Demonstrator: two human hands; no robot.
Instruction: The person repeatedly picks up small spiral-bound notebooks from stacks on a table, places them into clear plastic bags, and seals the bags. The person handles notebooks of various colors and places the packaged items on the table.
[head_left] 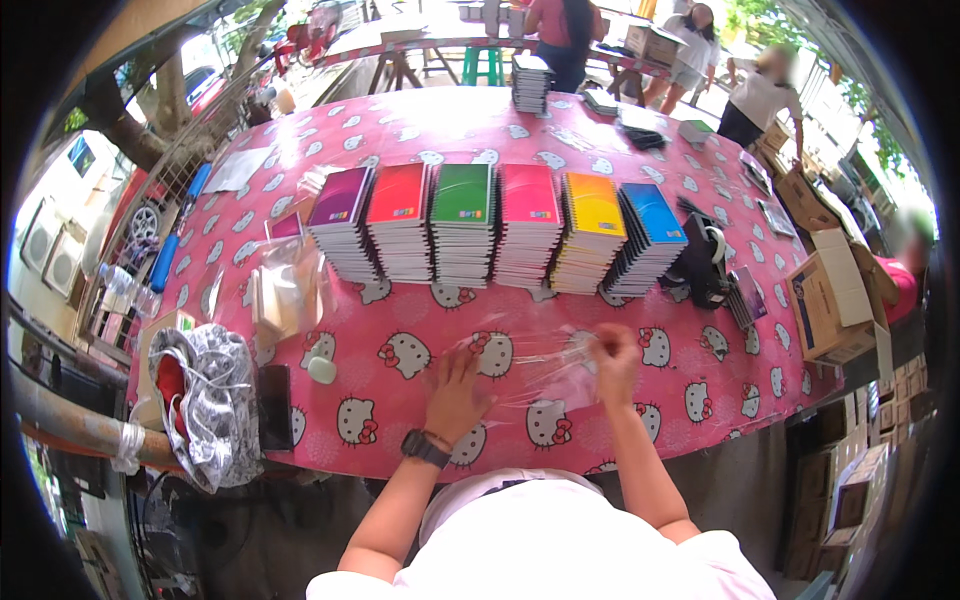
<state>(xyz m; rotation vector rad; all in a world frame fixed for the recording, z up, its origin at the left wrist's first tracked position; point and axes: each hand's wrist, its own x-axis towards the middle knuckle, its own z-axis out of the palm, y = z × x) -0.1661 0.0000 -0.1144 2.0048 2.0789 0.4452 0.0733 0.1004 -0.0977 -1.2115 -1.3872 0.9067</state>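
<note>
A clear plastic bag (540, 372) lies crinkled on the pink cloth in front of me. My left hand (458, 396), with a dark watch at its wrist, rests flat on the bag's left side with its fingers spread. At the right side, my right hand (615, 362) pinches the bag's edge between closed fingers. Beyond the bag stands a row of spiral notebook stacks: purple (341, 204), red (398, 193), green (463, 194), pink (529, 193), yellow (595, 205) and blue (654, 213).
Clear packaging (288, 300), a pale green oval case (321, 370), a dark phone (275, 407) and a grey patterned drawstring bag (205, 405) lie left. A black tape dispenser (706, 265) and cardboard boxes (832, 300) are right. Other people stand beyond the table (330, 445).
</note>
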